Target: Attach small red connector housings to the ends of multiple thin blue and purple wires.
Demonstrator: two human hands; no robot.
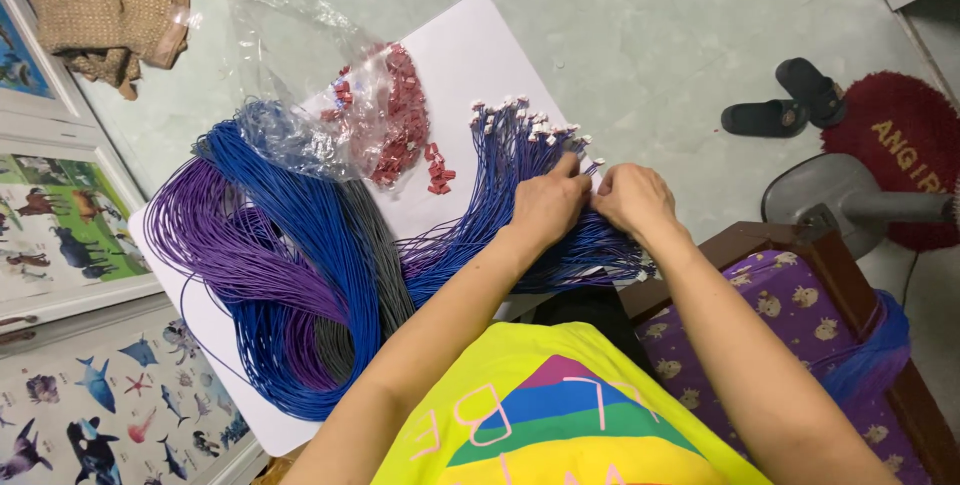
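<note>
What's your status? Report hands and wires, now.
Left hand and right hand together, each in a pinching grip on the blue connector wires. Red connector pile alongside, not in the way.

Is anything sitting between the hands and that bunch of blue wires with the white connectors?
Nothing visible. Both the left hand and right hand already rest on the blue wire bunch. The red connectors and plastic bag lie off to the side.
</note>
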